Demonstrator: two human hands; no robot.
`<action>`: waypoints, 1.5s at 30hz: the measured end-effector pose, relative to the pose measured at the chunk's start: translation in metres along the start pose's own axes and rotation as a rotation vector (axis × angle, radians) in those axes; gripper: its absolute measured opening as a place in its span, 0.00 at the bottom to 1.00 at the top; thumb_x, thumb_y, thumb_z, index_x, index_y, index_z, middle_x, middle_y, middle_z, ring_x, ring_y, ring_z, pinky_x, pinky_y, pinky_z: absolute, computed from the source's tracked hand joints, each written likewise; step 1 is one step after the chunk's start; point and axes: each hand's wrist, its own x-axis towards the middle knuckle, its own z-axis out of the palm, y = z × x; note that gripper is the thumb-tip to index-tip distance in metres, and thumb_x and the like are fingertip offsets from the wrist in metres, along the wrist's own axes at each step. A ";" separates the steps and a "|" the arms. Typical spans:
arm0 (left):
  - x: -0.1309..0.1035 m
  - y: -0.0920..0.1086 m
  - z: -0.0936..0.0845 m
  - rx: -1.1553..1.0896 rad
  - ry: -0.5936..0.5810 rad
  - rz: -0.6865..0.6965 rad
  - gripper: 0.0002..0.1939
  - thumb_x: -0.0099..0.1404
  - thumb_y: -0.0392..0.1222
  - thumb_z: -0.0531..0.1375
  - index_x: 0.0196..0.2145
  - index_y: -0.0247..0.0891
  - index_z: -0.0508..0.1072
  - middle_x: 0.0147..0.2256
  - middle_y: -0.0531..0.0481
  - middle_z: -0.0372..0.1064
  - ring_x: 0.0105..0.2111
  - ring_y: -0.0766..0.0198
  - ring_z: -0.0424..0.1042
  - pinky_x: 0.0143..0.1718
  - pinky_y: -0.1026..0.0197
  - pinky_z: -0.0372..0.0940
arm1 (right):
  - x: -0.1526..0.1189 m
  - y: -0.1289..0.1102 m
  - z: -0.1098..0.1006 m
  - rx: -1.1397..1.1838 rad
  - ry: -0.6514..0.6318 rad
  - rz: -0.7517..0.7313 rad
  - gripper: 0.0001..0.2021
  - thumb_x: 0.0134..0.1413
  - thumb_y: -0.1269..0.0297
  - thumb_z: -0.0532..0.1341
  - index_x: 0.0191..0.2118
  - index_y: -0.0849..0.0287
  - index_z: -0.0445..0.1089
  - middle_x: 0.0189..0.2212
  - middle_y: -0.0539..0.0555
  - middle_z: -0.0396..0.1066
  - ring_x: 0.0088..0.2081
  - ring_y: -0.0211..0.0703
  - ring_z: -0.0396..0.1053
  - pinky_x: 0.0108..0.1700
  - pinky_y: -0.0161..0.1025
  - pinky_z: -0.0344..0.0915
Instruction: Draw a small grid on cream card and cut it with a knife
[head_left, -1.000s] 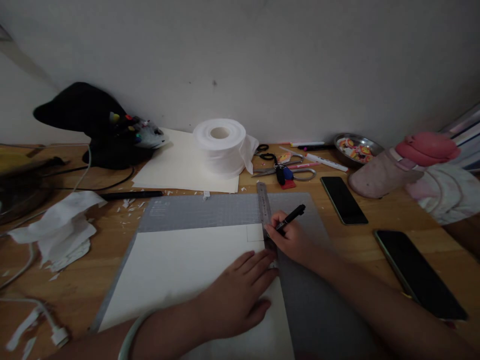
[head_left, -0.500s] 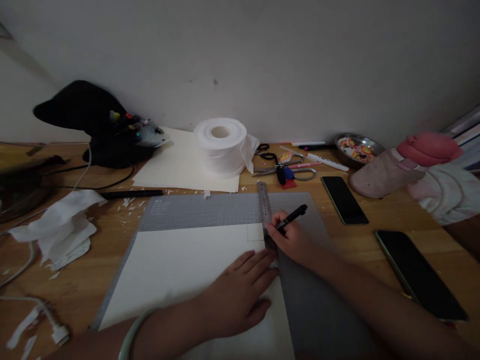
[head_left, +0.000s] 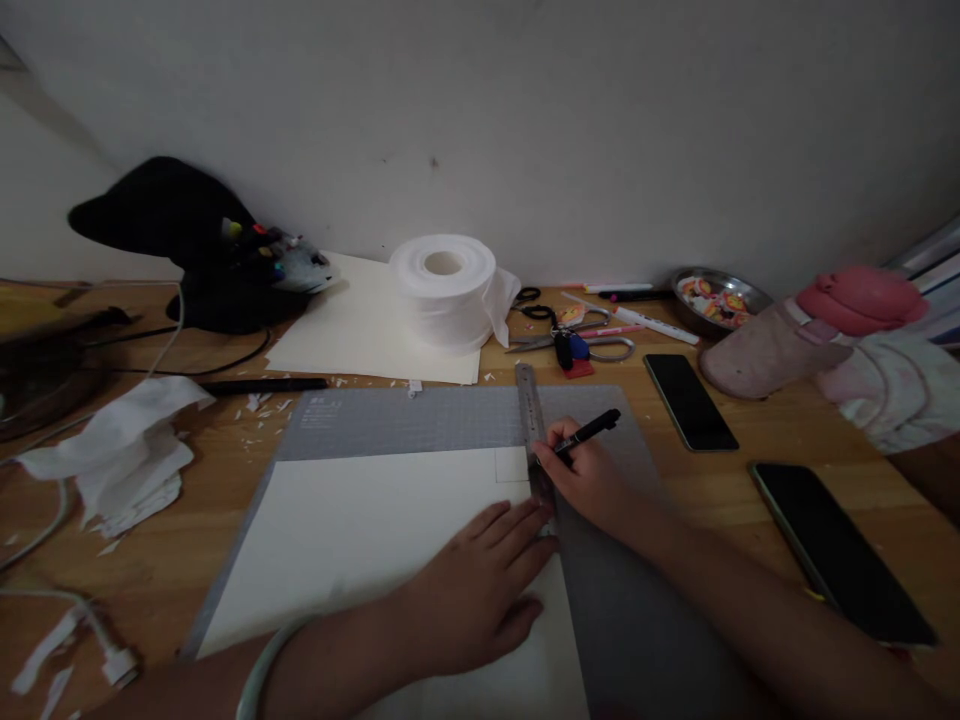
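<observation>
A large white sheet (head_left: 337,540) lies on a grey cutting mat (head_left: 622,600), with a small square drawn at its upper right corner. Along the sheet's right edge runs a metal ruler (head_left: 529,405). My left hand (head_left: 484,585) is spread flat on the sheet, its fingertips pressing on the ruler's lower part. A black pen (head_left: 592,430) is gripped in my right hand (head_left: 589,475), its tip end low beside the ruler near the drawn square. The exact tip is hard to make out.
Behind the mat stand a white tissue roll (head_left: 442,295) on paper, scissors (head_left: 611,348), markers and a metal bowl (head_left: 716,300). At right are two phones (head_left: 690,400) and a pink bottle (head_left: 780,345). Crumpled tissue (head_left: 139,450), scraps and a cable (head_left: 94,625) lie left.
My right hand and the pen have shifted very slightly, the pen's upper end a little to the right. My left hand stays in place on the sheet and ruler.
</observation>
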 end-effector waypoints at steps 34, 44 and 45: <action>0.001 0.000 -0.001 -0.003 -0.014 -0.008 0.24 0.61 0.41 0.54 0.55 0.37 0.57 0.61 0.42 0.47 0.61 0.56 0.46 0.60 0.50 0.47 | 0.000 0.003 0.003 -0.090 0.078 -0.062 0.05 0.56 0.63 0.51 0.31 0.56 0.55 0.24 0.48 0.62 0.25 0.37 0.60 0.28 0.34 0.59; 0.000 0.001 -0.002 -0.011 0.000 -0.008 0.24 0.62 0.41 0.54 0.55 0.38 0.57 0.61 0.42 0.47 0.61 0.56 0.46 0.60 0.50 0.47 | 0.001 0.004 0.002 -0.113 0.085 -0.091 0.05 0.56 0.64 0.51 0.31 0.56 0.55 0.25 0.48 0.62 0.25 0.37 0.60 0.27 0.34 0.57; 0.000 0.000 -0.001 -0.009 0.000 -0.007 0.24 0.62 0.42 0.54 0.55 0.38 0.57 0.61 0.42 0.47 0.61 0.56 0.46 0.60 0.50 0.47 | 0.001 0.004 0.003 -0.113 0.082 -0.088 0.05 0.56 0.64 0.51 0.31 0.56 0.55 0.25 0.48 0.62 0.25 0.37 0.60 0.27 0.34 0.57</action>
